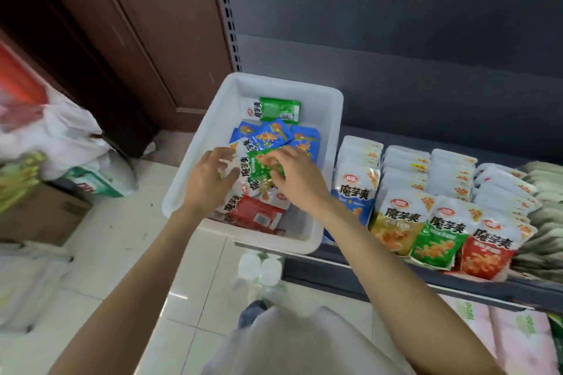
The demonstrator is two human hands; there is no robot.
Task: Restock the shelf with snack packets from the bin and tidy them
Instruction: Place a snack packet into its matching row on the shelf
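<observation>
A green glossy packet [264, 163] is pinched from both sides over the white rectangular plastic bin [330, 119]: the left hand [210, 175] curls round its white end, the right hand [300, 175] round its green end. Blue, red and green foil packets are heaped beneath. Beside the bin, upright pouches [438, 222] are ranked in rows on the dark metal shelf [487, 286].

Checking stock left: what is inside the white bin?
The white bin holds green, blue and red snack packets. Both hands grip a green one, hiding whatever lies beneath.
</observation>
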